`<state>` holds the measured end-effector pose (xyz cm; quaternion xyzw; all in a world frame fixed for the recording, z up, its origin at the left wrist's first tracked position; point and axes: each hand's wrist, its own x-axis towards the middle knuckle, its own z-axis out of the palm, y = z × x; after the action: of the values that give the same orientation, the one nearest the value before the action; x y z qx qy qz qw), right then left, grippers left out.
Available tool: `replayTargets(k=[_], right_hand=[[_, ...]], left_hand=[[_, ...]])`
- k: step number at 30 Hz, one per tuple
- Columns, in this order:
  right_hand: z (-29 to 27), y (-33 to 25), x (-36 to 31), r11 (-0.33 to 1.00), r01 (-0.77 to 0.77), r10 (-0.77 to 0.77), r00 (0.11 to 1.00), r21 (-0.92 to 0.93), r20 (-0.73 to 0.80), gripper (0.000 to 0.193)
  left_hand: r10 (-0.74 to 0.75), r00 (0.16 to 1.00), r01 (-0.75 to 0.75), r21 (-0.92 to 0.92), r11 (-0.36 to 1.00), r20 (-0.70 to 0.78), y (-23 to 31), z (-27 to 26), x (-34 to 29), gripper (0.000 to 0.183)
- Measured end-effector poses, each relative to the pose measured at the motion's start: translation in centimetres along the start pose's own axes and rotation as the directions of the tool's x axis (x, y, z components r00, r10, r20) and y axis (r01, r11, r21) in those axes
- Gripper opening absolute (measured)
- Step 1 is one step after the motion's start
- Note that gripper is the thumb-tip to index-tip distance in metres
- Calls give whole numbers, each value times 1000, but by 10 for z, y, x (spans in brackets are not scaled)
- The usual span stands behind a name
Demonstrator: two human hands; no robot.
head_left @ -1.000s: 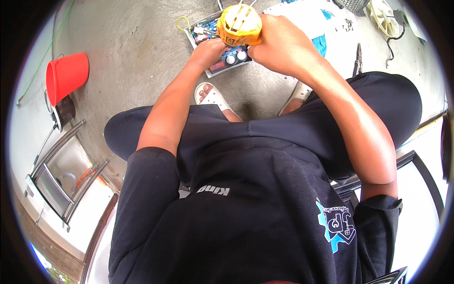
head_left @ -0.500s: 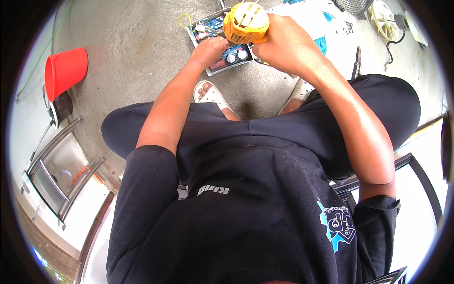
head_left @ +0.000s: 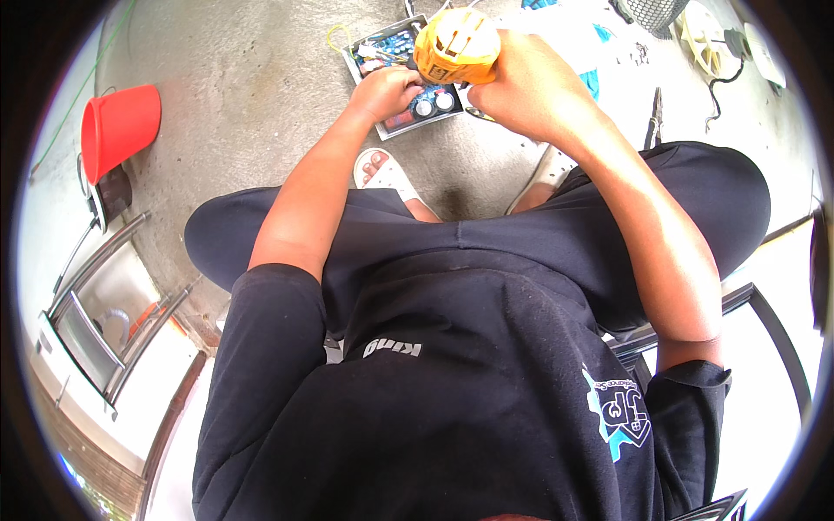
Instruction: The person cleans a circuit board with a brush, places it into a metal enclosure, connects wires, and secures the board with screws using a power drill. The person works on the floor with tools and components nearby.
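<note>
On the floor ahead of my feet sits a shallow grey box [head_left: 415, 129], and in it lies a blue circuit board [head_left: 395, 42] with round black capacitors and wires. My right hand [head_left: 540, 87] is closed round the handle of a yellow power drill [head_left: 457, 43], held over the box's right part. The drill's body hides its tip and some of the board. Against the board's left middle rests my left hand [head_left: 384, 94], its fingers curled together beside the drill's front end. What those fingers pinch, if anything, is hidden.
A red bucket [head_left: 122, 130] stands at the left by the wall. Long-nosed pliers [head_left: 656, 117] lie beyond my right knee. A cream fan-like part [head_left: 699, 39] and a dark mesh basket [head_left: 651, 13] sit at the far right. Metal chair-like frames [head_left: 95, 339] are at left.
The drill and my right hand have shifted slightly right and nearer to me. My left fingers have moved a little on the board, staying beside the drill's front.
</note>
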<state>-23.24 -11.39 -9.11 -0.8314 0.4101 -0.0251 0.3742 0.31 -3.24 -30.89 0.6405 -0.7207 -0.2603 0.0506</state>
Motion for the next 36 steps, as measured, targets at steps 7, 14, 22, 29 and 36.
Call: replayTargets(k=[7,14,22,29,36], right_hand=[[4,1,2,999,29,-30,999,-21,-31,36],[3,-4,1,1000,-16,16,1000,-1,19,36],[6,-2,4,999,37,-37,999,-19,-1,35],[12,2,6,1000,13,-13,1000,-26,-13,35],[10,-1,5,998,57,-58,998,-39,-6,34]], left_hand=[[50,995,-50,-2,999,-90,-1,3,-2,19],[-2,998,1,-18,1000,-66,5,-3,-3,18],[90,971,-97,-21,995,-223,3,0,-1,31],[9,993,-13,-37,999,-115,0,5,-3,17],[58,981,-72,-71,995,-184,-3,5,0,26]])
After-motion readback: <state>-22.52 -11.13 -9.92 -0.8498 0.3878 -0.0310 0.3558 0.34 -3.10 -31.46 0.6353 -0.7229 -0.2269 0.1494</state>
